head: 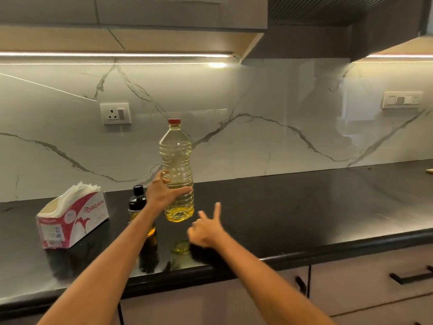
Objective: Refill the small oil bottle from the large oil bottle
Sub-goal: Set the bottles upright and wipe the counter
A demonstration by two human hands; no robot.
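Observation:
A large clear oil bottle (177, 160) with a red cap stands upright on the black counter (293, 207), full of pale yellow oil. My left hand (161, 190) is wrapped around its lower half. Just left of it stands the small oil bottle (137, 200) with a black cap, partly hidden behind my left forearm. My right hand (206, 228) hovers in front of the large bottle, a little to its right, fingers apart and holding nothing.
An opened pink and white tissue box (72, 221) lies at the left of the counter. A marble backsplash with a wall socket (115, 113) rises behind. Cabinet drawers (375, 285) sit under the counter's front edge.

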